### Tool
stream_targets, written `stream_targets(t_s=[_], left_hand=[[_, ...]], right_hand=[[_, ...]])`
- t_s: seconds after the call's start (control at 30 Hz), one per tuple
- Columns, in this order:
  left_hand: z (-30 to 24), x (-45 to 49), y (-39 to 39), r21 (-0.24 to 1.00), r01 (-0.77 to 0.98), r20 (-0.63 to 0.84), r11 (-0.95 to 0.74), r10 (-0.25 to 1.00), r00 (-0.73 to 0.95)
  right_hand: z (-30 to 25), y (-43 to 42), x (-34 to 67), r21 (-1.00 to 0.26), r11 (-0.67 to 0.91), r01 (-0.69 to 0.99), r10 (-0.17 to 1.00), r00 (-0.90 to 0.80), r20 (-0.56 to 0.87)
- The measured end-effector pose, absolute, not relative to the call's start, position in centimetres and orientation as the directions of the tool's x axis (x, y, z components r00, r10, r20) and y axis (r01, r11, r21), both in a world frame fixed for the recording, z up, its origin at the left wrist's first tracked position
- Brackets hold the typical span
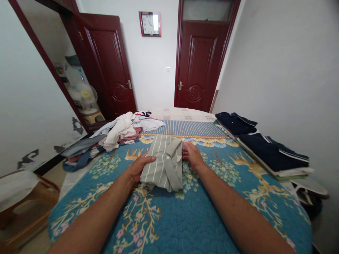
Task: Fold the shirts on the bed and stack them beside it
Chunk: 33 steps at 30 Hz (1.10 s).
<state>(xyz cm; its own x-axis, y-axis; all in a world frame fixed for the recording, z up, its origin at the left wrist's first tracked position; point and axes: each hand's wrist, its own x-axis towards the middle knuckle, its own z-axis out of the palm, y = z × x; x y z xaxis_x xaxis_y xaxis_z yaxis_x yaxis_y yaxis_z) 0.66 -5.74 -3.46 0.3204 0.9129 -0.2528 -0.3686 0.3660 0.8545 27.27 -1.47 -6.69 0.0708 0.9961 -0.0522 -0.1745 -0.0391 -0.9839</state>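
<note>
A folded grey-green polo shirt with white stripes lies in front of me, its collar and a white button showing on top. My left hand grips its left edge, the thumb on top and the fingers tucked underneath. Beside the right edge, close to the collar, is my right hand; its fingers are slightly apart and loosely bent, with the tips at or just touching the cloth. Under the shirt spreads a teal quilted cover with flowers and deer.
Loose clothes are heaped at the back left. Two folded stacks with navy shirts on top sit at the right edge. A wooden chair stands at the left, and a dark red door is behind the table.
</note>
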Motion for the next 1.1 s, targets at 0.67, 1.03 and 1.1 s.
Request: stream_targets(t_s=[0.67, 1.03, 1.1], left_hand=[[-3.5, 1.3, -5.0, 0.797, -0.601, -0.052, 0.048, 0.999, 0.011], [-3.8, 1.0, -5.1, 0.829, -0.403, -0.268, 0.388, 0.908, 0.323], [-4.2, 1.4, -5.1, 0.861, -0.274, -0.338, 0.428, 0.885, 0.320]], right_hand=[[-5.6, -3.9, 23.1, -0.855, -0.132, -0.501, 0.989, -0.123, -0.080], [-4.9, -0.7, 31.5, -0.984, -0.099, -0.150, 0.986, 0.116, -0.117], [-5.4, -0.5, 32.2, -0.990, -0.134, -0.042, 0.983, 0.123, -0.138]])
